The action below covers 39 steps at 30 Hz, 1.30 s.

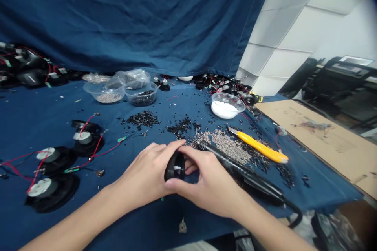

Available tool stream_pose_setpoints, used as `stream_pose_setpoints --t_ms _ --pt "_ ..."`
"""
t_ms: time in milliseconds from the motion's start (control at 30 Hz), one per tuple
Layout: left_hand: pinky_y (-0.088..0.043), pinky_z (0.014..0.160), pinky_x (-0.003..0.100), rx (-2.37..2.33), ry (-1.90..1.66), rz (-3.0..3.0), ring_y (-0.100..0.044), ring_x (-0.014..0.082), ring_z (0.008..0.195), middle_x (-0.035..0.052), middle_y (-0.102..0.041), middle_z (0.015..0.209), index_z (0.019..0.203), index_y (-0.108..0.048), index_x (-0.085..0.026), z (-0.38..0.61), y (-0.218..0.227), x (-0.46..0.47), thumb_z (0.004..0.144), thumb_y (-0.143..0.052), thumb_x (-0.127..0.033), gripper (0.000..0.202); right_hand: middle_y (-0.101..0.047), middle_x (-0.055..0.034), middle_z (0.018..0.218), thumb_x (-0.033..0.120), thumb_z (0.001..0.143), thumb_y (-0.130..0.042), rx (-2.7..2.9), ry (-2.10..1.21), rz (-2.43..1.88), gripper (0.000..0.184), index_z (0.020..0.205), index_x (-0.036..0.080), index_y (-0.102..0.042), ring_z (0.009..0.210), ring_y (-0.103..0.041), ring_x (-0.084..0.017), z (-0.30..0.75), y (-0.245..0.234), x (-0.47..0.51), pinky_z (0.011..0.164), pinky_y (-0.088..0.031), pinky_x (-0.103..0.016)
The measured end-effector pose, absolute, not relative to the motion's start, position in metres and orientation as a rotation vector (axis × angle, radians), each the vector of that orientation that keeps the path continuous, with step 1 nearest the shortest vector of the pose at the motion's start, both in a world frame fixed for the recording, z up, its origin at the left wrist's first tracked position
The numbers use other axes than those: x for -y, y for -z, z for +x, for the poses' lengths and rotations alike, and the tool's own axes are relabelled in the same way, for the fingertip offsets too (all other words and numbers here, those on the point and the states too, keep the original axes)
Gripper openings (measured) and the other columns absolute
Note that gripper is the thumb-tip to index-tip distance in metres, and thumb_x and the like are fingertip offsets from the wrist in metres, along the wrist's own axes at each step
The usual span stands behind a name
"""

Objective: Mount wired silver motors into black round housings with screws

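Note:
Both hands meet around a black round plastic housing (170, 169) in front of me. My left hand (145, 168) wraps its left side, and most of its fingers are hidden behind. My right hand (207, 172) grips the right edge with thumb and fingers. Inside the housing's hollow a small white part (177, 168) shows. Below the hands a small metal piece (182, 226) appears to hang on a wire. Just beyond my right hand lies a black electric screwdriver (244, 174), its bit pointing left.
Black housings with white-capped motors (44, 187) and red wires lie left. Loose black screws (143, 118) and silver screws (229, 145) cover the middle. A yellow utility knife (262, 147), a bowl of white bits (224, 110), clear bowls (104, 96) and a cardboard sheet (332, 141) surround them.

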<state>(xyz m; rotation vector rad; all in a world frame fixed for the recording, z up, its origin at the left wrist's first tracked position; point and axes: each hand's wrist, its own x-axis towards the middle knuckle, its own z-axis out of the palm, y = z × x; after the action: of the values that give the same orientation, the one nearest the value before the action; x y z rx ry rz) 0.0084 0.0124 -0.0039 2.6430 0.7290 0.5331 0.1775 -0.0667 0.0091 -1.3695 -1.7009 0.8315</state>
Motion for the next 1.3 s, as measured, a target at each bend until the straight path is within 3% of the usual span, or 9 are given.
stream_pose_setpoints --t_ms 167,333,533,867,1033,1133,1200,1300 --pt "-0.042 0.087 0.036 -0.730 -0.650 2.651 -0.059 0.0227 0.093 0.0038 -0.066 0.100 0.136 -0.038 -0.021 -0.001 -0.005 -0.025 0.073 -0.077 -0.046 0.079 -0.065 -0.0057 0.094 0.037 0.079 -0.077 1.268 -1.277 -1.086 0.039 0.110 0.015 -0.065 0.079 -0.063 -0.018 0.185 0.014 0.043 0.068 -0.054 -0.026" --pt "-0.040 0.083 0.034 -0.588 -0.715 2.676 -0.056 0.0211 0.091 0.0050 -0.065 0.094 0.103 -0.058 -0.017 -0.002 -0.015 -0.024 0.085 -0.067 -0.043 0.033 -0.066 -0.0069 0.090 0.042 0.082 -0.076 0.981 -1.488 -0.852 0.036 0.103 0.013 -0.069 0.071 -0.063 -0.016 0.198 0.024 0.040 0.063 -0.056 -0.025" --pt "-0.036 0.078 0.034 -0.596 -0.661 2.748 -0.051 0.0215 0.088 0.0055 -0.063 0.090 0.098 -0.057 -0.016 -0.001 -0.016 -0.020 0.095 -0.052 -0.033 0.018 -0.067 -0.0069 0.085 0.042 0.086 -0.073 0.985 -1.529 -0.766 0.033 0.102 0.013 -0.071 0.069 -0.065 -0.016 0.194 0.024 0.040 0.061 -0.057 -0.025" --pt "-0.035 0.079 0.035 -0.567 -0.653 2.760 -0.050 0.0212 0.088 0.0059 -0.062 0.089 0.094 -0.058 -0.016 -0.002 -0.020 -0.018 0.097 -0.047 -0.029 0.018 -0.065 -0.0065 0.098 0.043 0.085 -0.073 1.272 -1.238 -0.827 0.036 0.110 0.017 -0.067 0.091 -0.061 -0.021 0.199 0.023 0.041 0.081 -0.050 -0.029" --pt "-0.039 0.067 0.027 -0.600 -0.314 2.468 -0.053 0.0157 0.073 0.0000 -0.060 0.077 0.086 -0.058 -0.018 -0.007 -0.041 -0.017 0.091 -0.055 -0.035 0.018 -0.064 -0.0062 0.094 0.040 0.074 -0.082 1.276 -1.656 -0.836 0.042 0.104 0.016 -0.066 0.077 -0.064 -0.020 0.205 0.015 0.047 0.070 -0.053 -0.030" --pt "-0.038 0.056 0.021 -0.645 -0.113 2.345 -0.052 0.0111 0.059 -0.0061 -0.059 0.067 0.098 -0.059 -0.023 -0.020 -0.065 -0.017 0.087 -0.058 -0.029 0.012 -0.065 -0.0092 0.092 0.039 0.071 -0.079 1.175 -1.891 -0.658 0.051 0.112 0.012 -0.064 0.079 -0.064 -0.022 0.200 0.005 0.054 0.070 -0.052 -0.029" --pt "-0.040 0.058 0.019 -0.682 -0.149 2.399 -0.057 0.0113 0.066 -0.0055 -0.064 0.076 0.100 -0.060 -0.025 -0.032 -0.082 -0.017 0.085 -0.056 -0.023 0.016 -0.065 -0.0107 0.091 0.041 0.071 -0.075 1.097 -1.936 -0.493 0.057 0.117 0.009 -0.062 0.078 -0.062 -0.020 0.192 -0.005 0.056 0.074 -0.050 -0.029" --pt "-0.043 0.060 0.015 -0.799 -0.303 2.478 -0.060 0.0106 0.072 -0.0064 -0.067 0.084 0.095 -0.064 -0.024 -0.051 -0.103 -0.019 0.084 -0.058 -0.027 0.013 -0.063 -0.0112 0.100 0.035 0.068 -0.076 1.116 -1.924 -0.414 0.056 0.116 0.009 -0.063 0.087 -0.061 -0.020 0.172 -0.019 0.050 0.086 -0.047 -0.031"
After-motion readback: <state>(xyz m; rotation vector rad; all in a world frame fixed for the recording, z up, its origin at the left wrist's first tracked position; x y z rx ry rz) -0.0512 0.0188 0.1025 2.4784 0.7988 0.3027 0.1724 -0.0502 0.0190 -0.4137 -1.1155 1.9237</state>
